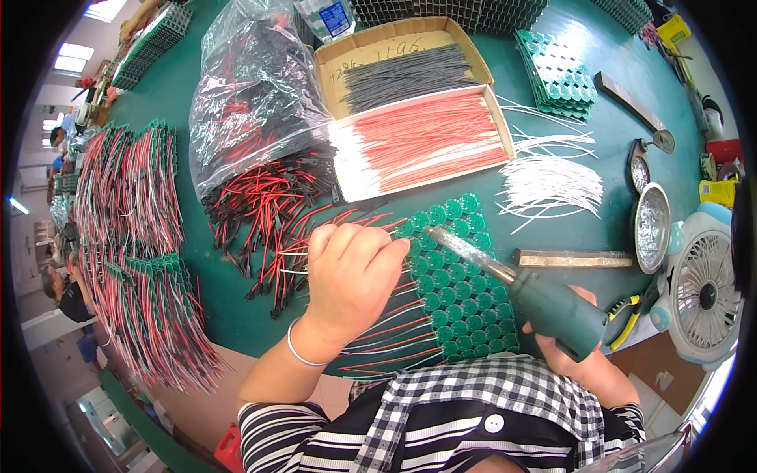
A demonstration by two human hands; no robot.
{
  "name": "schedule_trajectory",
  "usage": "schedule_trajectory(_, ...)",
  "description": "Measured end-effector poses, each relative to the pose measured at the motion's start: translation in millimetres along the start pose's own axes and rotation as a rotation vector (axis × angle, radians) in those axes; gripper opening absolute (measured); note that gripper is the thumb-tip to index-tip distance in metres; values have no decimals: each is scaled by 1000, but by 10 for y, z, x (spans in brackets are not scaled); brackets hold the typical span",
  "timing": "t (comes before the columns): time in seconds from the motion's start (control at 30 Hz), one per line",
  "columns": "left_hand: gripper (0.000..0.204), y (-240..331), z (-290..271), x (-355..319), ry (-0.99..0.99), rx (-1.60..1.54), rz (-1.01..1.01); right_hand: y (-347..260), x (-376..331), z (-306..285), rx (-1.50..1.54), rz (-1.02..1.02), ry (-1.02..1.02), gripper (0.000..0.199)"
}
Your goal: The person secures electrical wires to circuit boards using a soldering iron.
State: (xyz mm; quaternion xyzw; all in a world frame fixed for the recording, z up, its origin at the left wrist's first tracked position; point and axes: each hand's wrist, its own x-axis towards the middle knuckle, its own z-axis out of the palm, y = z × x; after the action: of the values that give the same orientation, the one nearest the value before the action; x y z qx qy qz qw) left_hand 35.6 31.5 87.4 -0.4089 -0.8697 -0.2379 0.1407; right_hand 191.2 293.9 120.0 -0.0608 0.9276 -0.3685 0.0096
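My left hand (351, 268) is closed in a pinch at the upper left of a green circuit board panel (465, 292) made of many round boards. Thin wire ends stick out from behind this hand on its left; its fingertips hide the gripped part. In my right hand (572, 323) is a soldering iron (556, 311) with a dark green handle, its metal tip resting near the panel's top left part. Red, black and white wires (390, 327) trail leftward from the panel's left edge, below my left hand.
Cardboard trays hold red wires (426, 142) and black wires (410, 77). White wires (552, 185) lie right of them. A plastic bag (256, 94) spills red-black leads. Wired panels (130, 197) lie left; bare panels (556, 75) sit far right. A metal dish (652, 229), pliers (625, 322) and fan (704, 292) stand right.
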Motion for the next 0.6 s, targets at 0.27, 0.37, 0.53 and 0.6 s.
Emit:
schedule_trajectory(0.27,25,20,19,-28,-13,37,42,41,-42,44,64,-8,-1,18)
schedule_trajectory(0.37,21,56,1,8,-13,63,68,30,-23,42,62,-2,27,19)
schedule_trajectory(0.53,18,38,39,-7,-22,28,100,6,64,20,70,-52,8,20)
schedule_trajectory(0.6,19,32,43,-1,-29,8,104,28,17,43,65,-37,22,20)
